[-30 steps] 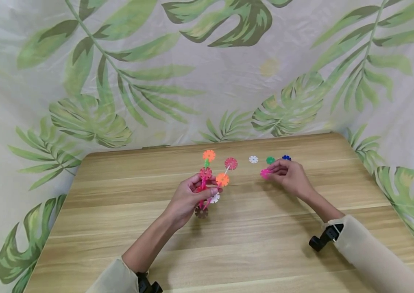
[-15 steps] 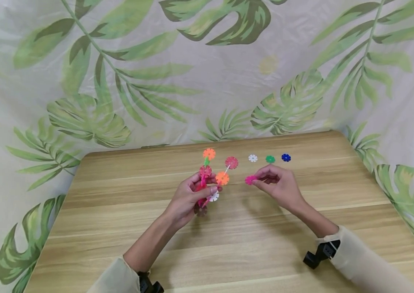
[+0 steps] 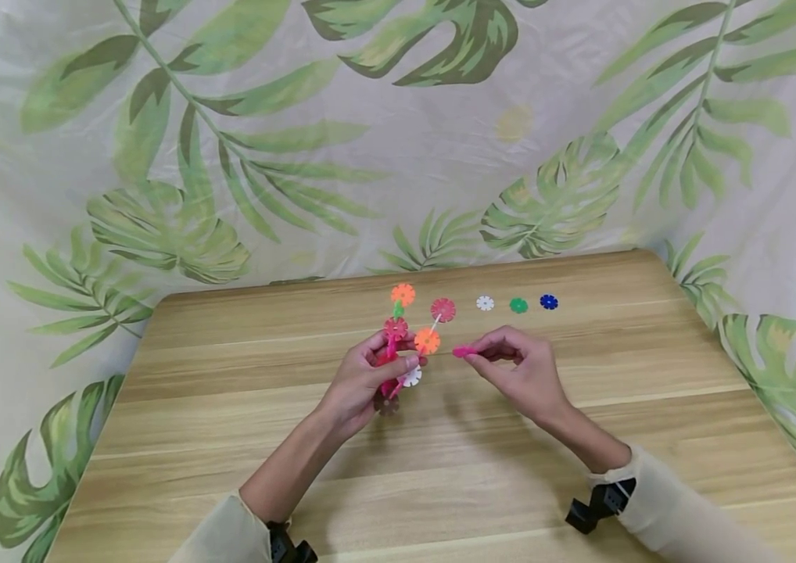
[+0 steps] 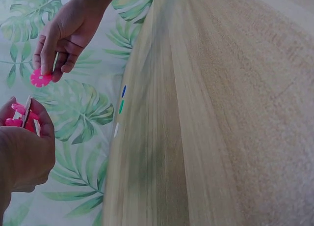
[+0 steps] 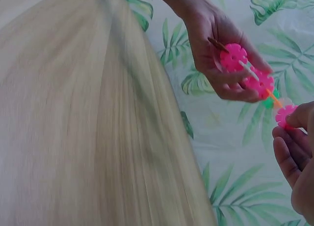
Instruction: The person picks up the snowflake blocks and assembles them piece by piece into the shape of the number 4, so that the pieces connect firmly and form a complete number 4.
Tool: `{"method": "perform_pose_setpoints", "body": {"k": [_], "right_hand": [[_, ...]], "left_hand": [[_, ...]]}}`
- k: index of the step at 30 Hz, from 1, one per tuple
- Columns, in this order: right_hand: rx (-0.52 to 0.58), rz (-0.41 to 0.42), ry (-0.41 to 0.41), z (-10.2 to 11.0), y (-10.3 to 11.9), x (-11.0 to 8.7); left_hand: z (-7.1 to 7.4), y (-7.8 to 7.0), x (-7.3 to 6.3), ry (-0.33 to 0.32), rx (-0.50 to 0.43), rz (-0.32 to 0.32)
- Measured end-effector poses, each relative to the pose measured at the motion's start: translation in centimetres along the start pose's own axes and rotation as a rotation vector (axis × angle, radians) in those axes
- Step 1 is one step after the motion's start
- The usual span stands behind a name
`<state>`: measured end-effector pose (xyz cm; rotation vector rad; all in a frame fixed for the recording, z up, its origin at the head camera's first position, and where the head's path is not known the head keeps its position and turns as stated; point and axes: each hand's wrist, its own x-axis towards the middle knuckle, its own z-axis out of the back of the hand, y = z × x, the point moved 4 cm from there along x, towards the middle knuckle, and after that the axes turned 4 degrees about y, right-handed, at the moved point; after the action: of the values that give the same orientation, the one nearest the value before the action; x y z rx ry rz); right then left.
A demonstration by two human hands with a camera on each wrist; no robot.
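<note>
My left hand grips a linked chain of notched plastic discs above the table. Two arms of the chain rise from the fingers: one ends in an orange disc, the other runs through a second orange disc up to a rose-red one. A white disc and a brown disc hang below the thumb. Between thumb and fingertips, my right hand pinches a single pink disc, held nearly edge-on in the head view. It is a short gap to the right of the chain's lower orange disc.
On the wooden table, a white disc, a green disc and a blue disc lie in a row toward the far edge. Behind the table hangs a leaf-patterned cloth.
My right hand has carried the pink disc leftward, away from the loose discs and toward the chain, turning it edge-on. The left hand has stayed nearly still with the chain.
</note>
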<state>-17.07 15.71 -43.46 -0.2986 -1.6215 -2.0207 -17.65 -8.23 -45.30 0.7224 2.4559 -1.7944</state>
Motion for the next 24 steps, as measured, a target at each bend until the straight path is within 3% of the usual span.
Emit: {"method": "perform_pose_setpoints", "body": {"k": [24], "right_hand": [[0.001, 0.026, -0.071, -1.8, 0.1, -0.1]], "left_hand": [[-0.6, 0.3, 0.2, -0.037, 0.004, 0.011]]}}
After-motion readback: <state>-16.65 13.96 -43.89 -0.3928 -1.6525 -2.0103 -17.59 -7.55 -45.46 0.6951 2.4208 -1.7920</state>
